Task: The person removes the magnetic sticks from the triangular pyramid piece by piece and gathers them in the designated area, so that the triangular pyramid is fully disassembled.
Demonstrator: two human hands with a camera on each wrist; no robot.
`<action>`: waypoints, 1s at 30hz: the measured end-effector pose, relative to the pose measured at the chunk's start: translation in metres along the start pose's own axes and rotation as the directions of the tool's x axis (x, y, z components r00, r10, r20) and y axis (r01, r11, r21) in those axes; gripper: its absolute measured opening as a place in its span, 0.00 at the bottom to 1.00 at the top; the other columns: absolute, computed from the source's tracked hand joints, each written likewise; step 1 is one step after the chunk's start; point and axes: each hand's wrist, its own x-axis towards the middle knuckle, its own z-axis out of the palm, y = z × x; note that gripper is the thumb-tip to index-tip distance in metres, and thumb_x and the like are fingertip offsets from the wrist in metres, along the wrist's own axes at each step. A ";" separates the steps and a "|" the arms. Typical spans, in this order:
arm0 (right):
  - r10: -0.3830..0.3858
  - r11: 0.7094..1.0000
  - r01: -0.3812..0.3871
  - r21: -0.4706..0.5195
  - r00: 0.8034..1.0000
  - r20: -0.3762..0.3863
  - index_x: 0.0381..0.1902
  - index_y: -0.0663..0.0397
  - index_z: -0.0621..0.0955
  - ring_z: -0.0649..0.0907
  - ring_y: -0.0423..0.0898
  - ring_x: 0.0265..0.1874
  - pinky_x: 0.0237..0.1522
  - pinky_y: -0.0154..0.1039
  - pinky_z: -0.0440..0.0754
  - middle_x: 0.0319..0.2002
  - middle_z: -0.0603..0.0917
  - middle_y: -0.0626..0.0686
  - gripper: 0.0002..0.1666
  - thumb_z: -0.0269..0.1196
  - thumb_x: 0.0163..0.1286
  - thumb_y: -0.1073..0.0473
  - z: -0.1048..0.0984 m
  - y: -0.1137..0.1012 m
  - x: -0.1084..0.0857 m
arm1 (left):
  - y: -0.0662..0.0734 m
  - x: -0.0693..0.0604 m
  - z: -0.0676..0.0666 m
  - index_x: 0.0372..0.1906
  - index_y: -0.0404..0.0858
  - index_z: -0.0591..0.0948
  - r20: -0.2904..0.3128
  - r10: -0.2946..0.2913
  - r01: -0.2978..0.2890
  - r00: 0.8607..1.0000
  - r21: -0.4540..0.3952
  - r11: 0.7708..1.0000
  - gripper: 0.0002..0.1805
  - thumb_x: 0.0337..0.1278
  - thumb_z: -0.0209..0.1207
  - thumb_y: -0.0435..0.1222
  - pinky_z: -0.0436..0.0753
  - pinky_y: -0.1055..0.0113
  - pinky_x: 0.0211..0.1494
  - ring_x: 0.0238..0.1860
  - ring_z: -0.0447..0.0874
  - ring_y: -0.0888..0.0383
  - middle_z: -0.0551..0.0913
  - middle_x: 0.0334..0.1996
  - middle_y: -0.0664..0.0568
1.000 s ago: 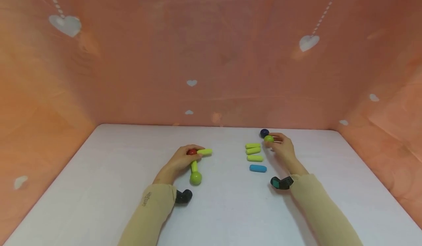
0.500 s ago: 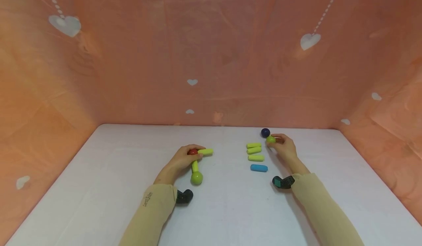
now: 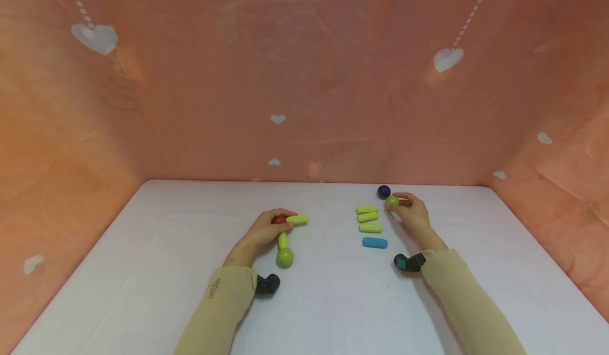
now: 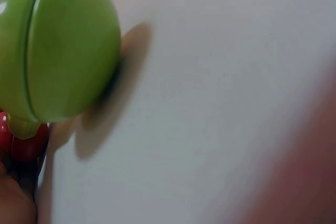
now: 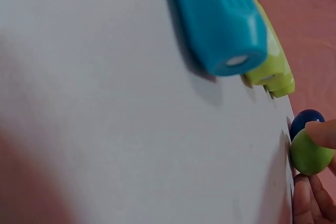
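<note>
My left hand grips a red ball, which joins two yellow-green rods. One rod points right; the other runs toward me to a green ball, large in the left wrist view. At the back right, my right hand pinches a smaller-looking green ball between thumb and fingers. Just behind it lies a dark blue ball; in the right wrist view the green ball partly covers it. Whether those two balls touch I cannot tell.
Several yellow-green rods lie in a loose column left of my right hand. A blue rod is nearest me in that column. The white table ends at an orange cloth backdrop with pale hearts.
The right hand has shifted very slightly rightward with the green ball, which has turned a little in its fingers. The left hand keeps its grip on the red ball, with no clear motion.
</note>
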 end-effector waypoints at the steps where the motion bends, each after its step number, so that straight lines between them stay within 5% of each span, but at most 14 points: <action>1: 0.000 1.000 0.000 0.003 1.000 0.000 0.66 0.60 0.68 0.73 0.57 0.56 0.43 0.35 0.73 0.61 0.71 0.67 0.32 0.60 0.67 0.55 0.000 0.000 0.000 | 0.000 0.000 0.000 0.53 0.42 0.81 -0.001 0.002 -0.002 1.000 0.004 1.000 0.16 0.60 0.60 0.35 0.65 0.49 0.69 0.64 0.69 0.47 0.74 0.62 0.44; 19: 0.019 1.000 -0.019 0.003 1.000 -0.003 0.67 0.61 0.67 0.73 0.58 0.56 0.48 0.41 0.74 0.62 0.70 0.68 0.34 0.61 0.66 0.54 0.001 -0.003 0.001 | 0.000 0.001 0.001 0.53 0.43 0.81 -0.002 -0.011 0.011 1.000 -0.003 1.000 0.16 0.61 0.60 0.35 0.65 0.49 0.70 0.64 0.68 0.47 0.74 0.62 0.44; 30: 0.008 0.999 -0.006 0.033 0.998 -0.063 0.68 0.59 0.66 0.68 0.60 0.64 0.64 0.52 0.70 0.66 0.67 0.65 0.36 0.62 0.66 0.53 -0.006 -0.014 -0.003 | -0.003 0.004 0.000 0.54 0.43 0.81 0.002 0.001 -0.001 1.000 0.010 1.000 0.16 0.60 0.60 0.36 0.65 0.48 0.69 0.64 0.69 0.47 0.74 0.62 0.44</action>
